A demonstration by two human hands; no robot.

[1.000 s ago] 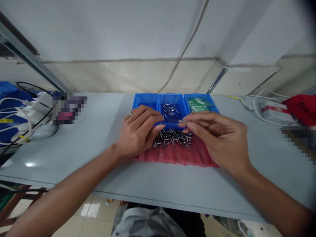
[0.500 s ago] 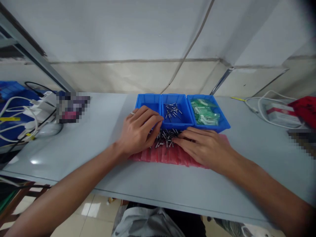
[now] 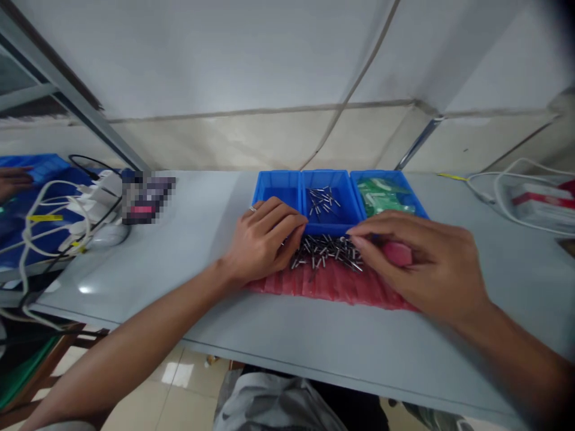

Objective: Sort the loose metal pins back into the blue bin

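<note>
A pile of thin metal pins with thicker silver ends, like blind rivets [image 3: 321,251], lies on a red plastic sheet [image 3: 327,284] folded in ridges. My left hand [image 3: 269,239], a ring on one finger, rests at the pile's left side. Its fingers are curled with thumb and fingertips together, and what they hold is hidden. Over the pile's right end, my right hand [image 3: 426,263] pinches a rivet between thumb and forefinger; only a bit of it shows. Behind the pile stand three blue bins: a left bin [image 3: 279,177], a middle bin [image 3: 330,227] with several rivets, and a right bin [image 3: 420,209] with green-and-white packets [image 3: 384,194].
At the left are white chargers and cables [image 3: 96,200], a computer mouse [image 3: 110,234] and pixelated items [image 3: 150,200]. Another person's hand [image 3: 13,182] shows at the far left near a blue bin [image 3: 47,167]. A white-and-red box [image 3: 545,203] and a cable lie at the right.
My right hand has lifted off the pile and moved right, its thumb and forefinger now pinched. My left hand stays in place. The view has shifted slightly, and another person's hand has appeared at the left.
</note>
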